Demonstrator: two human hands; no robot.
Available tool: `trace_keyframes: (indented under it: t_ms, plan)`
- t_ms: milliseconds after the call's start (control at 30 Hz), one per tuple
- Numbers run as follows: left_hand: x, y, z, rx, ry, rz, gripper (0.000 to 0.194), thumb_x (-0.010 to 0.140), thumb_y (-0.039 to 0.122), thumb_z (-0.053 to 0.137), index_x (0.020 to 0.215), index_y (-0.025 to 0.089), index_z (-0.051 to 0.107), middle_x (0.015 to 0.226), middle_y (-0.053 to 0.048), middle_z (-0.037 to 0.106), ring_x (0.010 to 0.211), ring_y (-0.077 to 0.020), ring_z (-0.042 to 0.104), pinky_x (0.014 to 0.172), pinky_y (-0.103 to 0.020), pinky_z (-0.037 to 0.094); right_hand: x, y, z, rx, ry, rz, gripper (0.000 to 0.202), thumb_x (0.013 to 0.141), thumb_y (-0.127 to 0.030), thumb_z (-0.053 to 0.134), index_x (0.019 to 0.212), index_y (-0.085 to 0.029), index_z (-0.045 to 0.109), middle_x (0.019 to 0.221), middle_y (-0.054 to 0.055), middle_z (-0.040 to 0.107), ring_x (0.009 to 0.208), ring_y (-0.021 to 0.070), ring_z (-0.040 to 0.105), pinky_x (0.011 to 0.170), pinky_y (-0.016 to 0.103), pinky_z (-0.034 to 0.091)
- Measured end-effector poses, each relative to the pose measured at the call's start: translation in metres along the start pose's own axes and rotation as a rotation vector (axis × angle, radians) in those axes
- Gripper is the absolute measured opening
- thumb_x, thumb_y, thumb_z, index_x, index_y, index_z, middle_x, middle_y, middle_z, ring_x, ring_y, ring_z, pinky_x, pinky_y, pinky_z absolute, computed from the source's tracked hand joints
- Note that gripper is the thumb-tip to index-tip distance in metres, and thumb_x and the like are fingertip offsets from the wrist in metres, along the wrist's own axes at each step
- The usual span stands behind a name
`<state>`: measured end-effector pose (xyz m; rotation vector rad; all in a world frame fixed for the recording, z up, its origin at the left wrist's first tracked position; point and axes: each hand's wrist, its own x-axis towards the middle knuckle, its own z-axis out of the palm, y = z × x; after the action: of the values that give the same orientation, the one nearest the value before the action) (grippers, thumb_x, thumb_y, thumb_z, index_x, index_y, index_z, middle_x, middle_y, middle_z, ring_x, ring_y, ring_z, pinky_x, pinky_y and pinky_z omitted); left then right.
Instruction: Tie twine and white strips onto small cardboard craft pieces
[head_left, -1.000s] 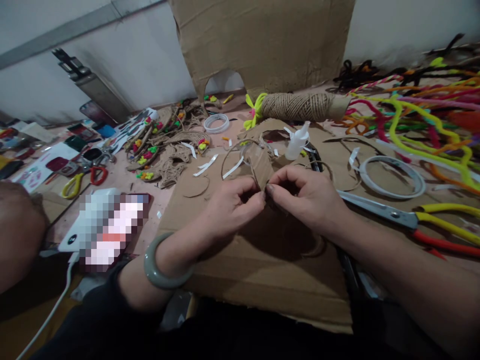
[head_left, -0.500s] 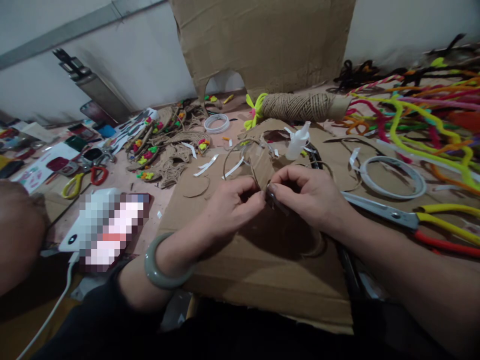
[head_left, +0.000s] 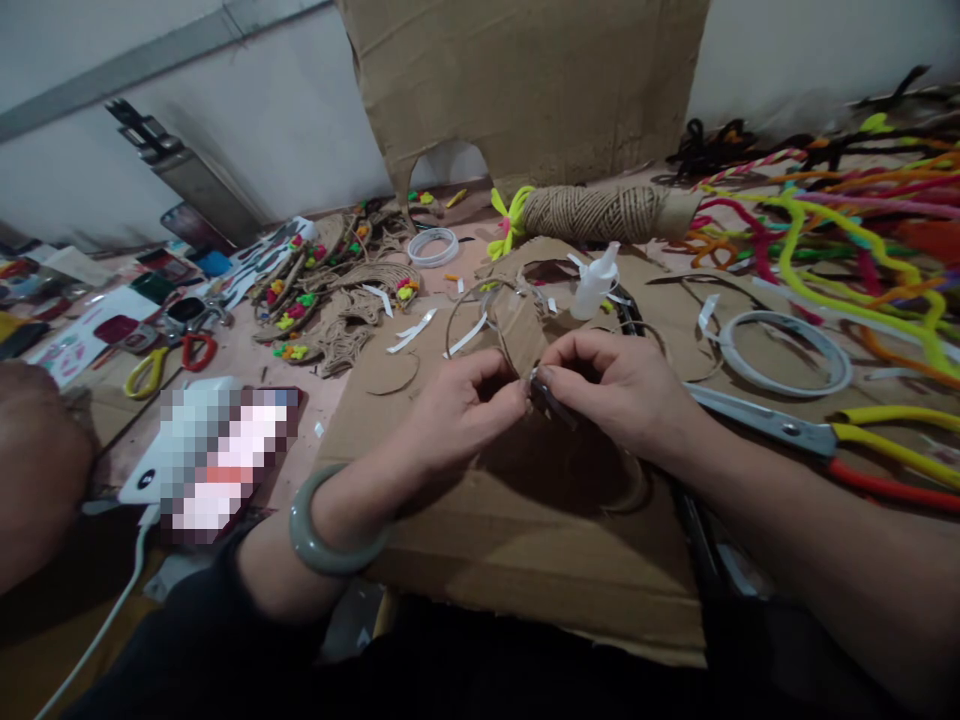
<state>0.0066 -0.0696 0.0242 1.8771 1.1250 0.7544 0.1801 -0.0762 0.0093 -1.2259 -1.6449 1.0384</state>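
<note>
My left hand point(head_left: 484, 400) is closed in a pinch on the lower edge of a small brown cardboard piece point(head_left: 520, 325). Fingertips of my right hand point(head_left: 600, 385) press together right beside it, on a narrow strip point(head_left: 556, 408) that hangs below them; its material is unclear. A thin brown cord loop point(head_left: 450, 322) curves out beside the piece. Both hands are above a large cardboard sheet point(head_left: 450, 545), where white strips point(head_left: 412, 331) lie. Just behind my right hand stands a small translucent squeeze bottle point(head_left: 596, 286).
Yellow-and-red-handled scissors point(head_left: 795, 432) and a white tape roll point(head_left: 786, 352) lie at right. Behind are a twine spool point(head_left: 592, 213) and colourful pipe cleaners point(head_left: 832, 235). A phone point(head_left: 232, 465) and power bank point(head_left: 176, 440) lie left, near another person's blurred hand point(head_left: 37, 470).
My fingers have shifted slightly at the lower edge of the cardboard piece. More of the hanging strip shows under my right fingertips. Everything else stays in place.
</note>
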Motion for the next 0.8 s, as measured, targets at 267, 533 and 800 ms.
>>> trace_keyframes:
  t_ms: [267,533,800]
  plan:
    - [0.0019,0.0013,0.0024,-0.086,0.032,-0.199,0.027,0.07,0.04,0.059,0.057,0.018,0.048,0.053,0.004,0.041,0.052,-0.0087,0.037,0.044,-0.02,0.027,-0.0007,-0.0006,0.0009,-0.026,-0.024,0.0,0.011,0.075,-0.026,0.057,0.067,-0.02,0.06,0.055,-0.003,0.055,0.05,0.0091,0.045,0.048,0.024,0.035]
    - [0.0039,0.0009,0.002,-0.072,0.054,-0.25,0.026,0.065,0.036,0.059,0.052,0.019,0.045,0.051,0.004,0.039,0.051,-0.0088,0.036,0.043,-0.022,0.026,-0.0006,0.0014,0.0005,-0.067,-0.033,-0.055,0.01,0.076,-0.025,0.056,0.067,-0.02,0.059,0.057,-0.003,0.055,0.053,0.0095,0.045,0.05,0.024,0.035]
    - [0.0029,0.0007,0.0019,-0.076,0.048,-0.215,0.025,0.066,0.035,0.059,0.053,0.019,0.045,0.053,0.005,0.037,0.052,-0.0086,0.035,0.044,-0.021,0.026,-0.0009,-0.0012,0.0,-0.119,-0.022,-0.071,0.011,0.076,-0.025,0.056,0.067,-0.019,0.059,0.057,-0.003,0.056,0.053,0.0096,0.046,0.052,0.024,0.035]
